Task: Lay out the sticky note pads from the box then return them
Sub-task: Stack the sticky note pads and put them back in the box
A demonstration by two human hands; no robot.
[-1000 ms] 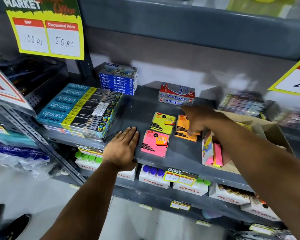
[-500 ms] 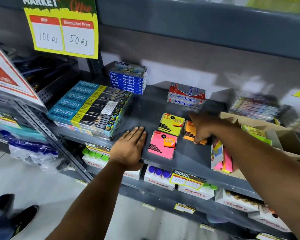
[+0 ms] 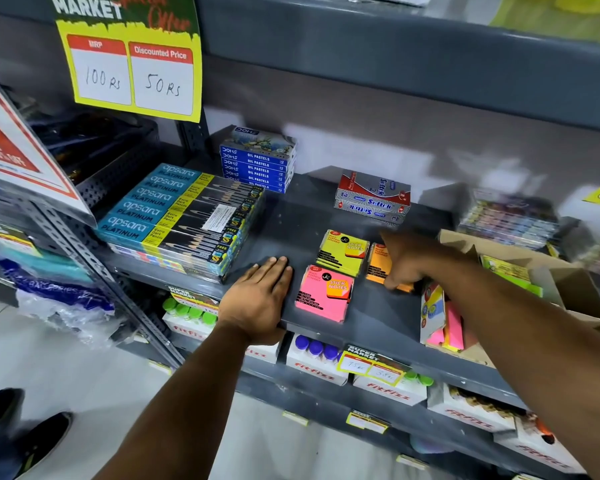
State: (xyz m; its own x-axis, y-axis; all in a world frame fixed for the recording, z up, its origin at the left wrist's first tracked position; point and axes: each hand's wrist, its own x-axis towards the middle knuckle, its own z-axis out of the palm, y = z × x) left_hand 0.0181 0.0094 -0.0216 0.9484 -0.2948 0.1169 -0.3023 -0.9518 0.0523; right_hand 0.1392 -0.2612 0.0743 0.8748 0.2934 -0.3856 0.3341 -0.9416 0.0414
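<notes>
Three sticky note pads lie on the grey shelf: a pink pad at the front, a yellow-green pad behind it, and an orange pad to the right. My right hand rests on the orange pad with fingers curled at its near edge, covering most of it. My left hand lies flat on the shelf edge, just left of the pink pad, holding nothing. The open cardboard box stands at the right with more pads upright inside.
Stacked Apsara pencil boxes fill the shelf's left side. Blue oil pastel boxes and a red-grey Softek box stand at the back. Fitfizz cartons sit on the shelf below. A price sign hangs above.
The view shifted so everything sits further right in frame. My right hand stays on the orange pad, fingers curling more at its near edge. My left hand has not moved.
</notes>
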